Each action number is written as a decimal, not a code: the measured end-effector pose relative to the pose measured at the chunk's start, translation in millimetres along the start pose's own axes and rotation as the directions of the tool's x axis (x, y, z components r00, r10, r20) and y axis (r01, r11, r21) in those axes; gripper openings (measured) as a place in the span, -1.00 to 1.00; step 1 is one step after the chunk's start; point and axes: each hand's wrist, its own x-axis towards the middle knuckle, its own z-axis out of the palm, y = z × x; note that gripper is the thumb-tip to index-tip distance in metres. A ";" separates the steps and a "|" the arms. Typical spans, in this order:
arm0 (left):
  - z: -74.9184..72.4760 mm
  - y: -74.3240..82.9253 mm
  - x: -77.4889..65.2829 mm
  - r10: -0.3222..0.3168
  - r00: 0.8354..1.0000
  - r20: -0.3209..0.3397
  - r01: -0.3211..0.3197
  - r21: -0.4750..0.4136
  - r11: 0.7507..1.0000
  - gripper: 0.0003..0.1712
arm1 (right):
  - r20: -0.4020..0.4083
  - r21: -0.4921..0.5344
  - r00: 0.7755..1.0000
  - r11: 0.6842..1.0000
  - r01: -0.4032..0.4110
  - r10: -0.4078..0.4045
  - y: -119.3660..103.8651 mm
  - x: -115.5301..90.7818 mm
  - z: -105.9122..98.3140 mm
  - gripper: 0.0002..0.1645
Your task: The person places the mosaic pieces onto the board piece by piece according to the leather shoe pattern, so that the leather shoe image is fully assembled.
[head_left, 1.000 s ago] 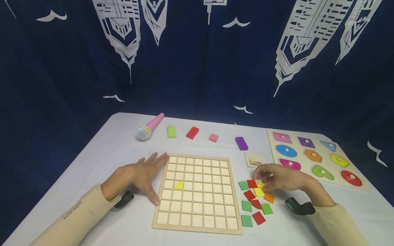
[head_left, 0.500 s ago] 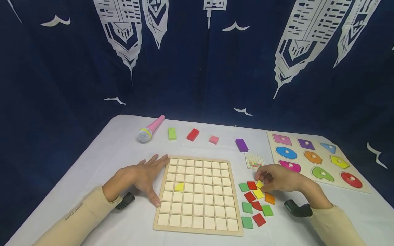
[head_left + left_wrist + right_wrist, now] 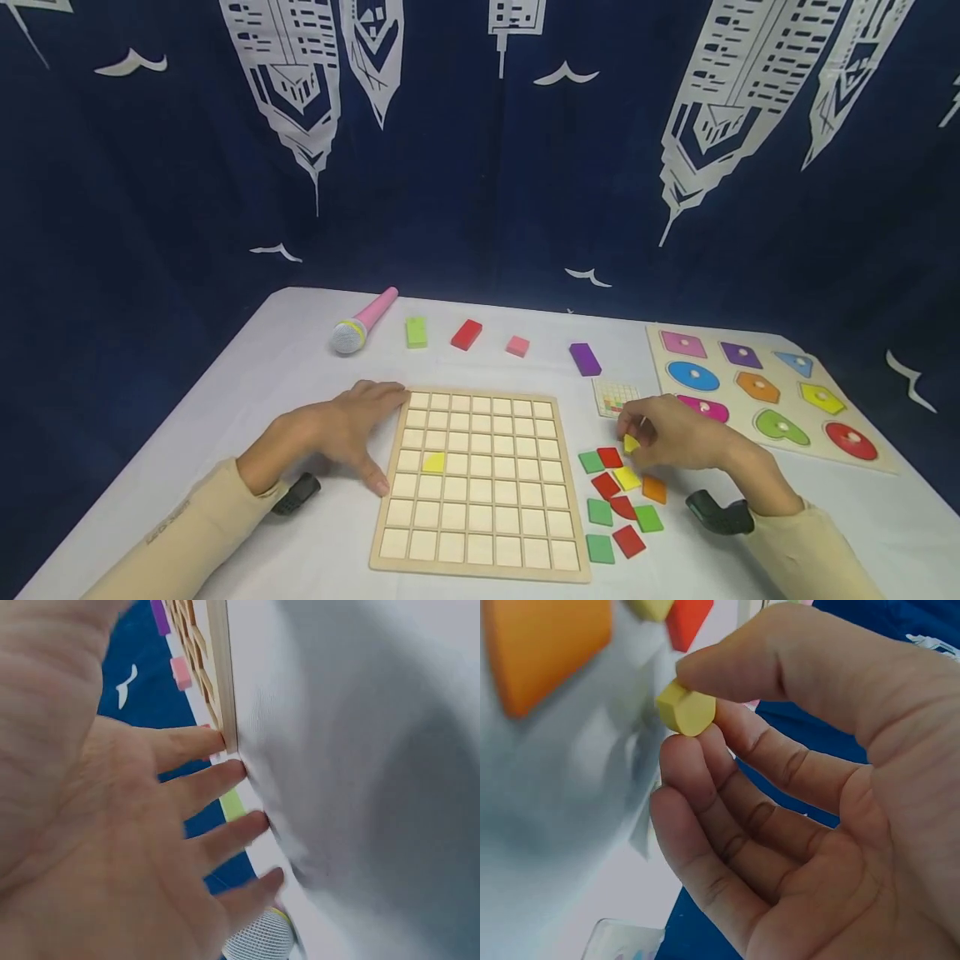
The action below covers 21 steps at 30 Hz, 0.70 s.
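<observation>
My right hand pinches a small yellow tile between thumb and fingertips, just above a group of loose tiles. In the right wrist view the tile shows a rounded edge. My left hand lies with fingers spread at the left edge of a wooden grid board, thumb and a fingertip at its frame. One yellow quarter-round tile sits in a cell towards the board's left. Beside the board's right edge lie red, green, orange and yellow tiles, among them a yellow tile and an orange tile.
A small pattern card lies behind the right hand. At the right is a shape puzzle board with knobbed pieces. Along the back are a pink microphone, a lime block, a red block, a pink block and a purple block.
My right hand has taken the yellow tile up from the group, and it now shows tilted between the fingertips. The left hand stays at the board, its fingers drawn slightly closer together.
</observation>
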 end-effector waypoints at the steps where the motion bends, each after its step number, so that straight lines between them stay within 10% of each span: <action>1: -1.1 -1.9 1.6 0.006 1.000 -0.018 -0.006 -0.012 1.000 0.39 | -0.005 -0.008 1.000 1.000 0.010 -0.010 -2.6 0.1 -0.9 -0.65; 11: -14.2 -25.4 38.7 0.061 0.998 -0.027 -0.066 -0.224 0.972 -0.31 | 0.001 -0.022 0.997 0.997 0.077 -0.077 -44.0 10.0 0.8 -0.68; 21: -24.6 -32.7 54.3 0.041 0.997 0.061 -0.024 -0.258 0.966 -0.46 | 0.017 -0.027 0.966 0.965 0.260 -0.260 -88.2 38.0 18.0 -0.72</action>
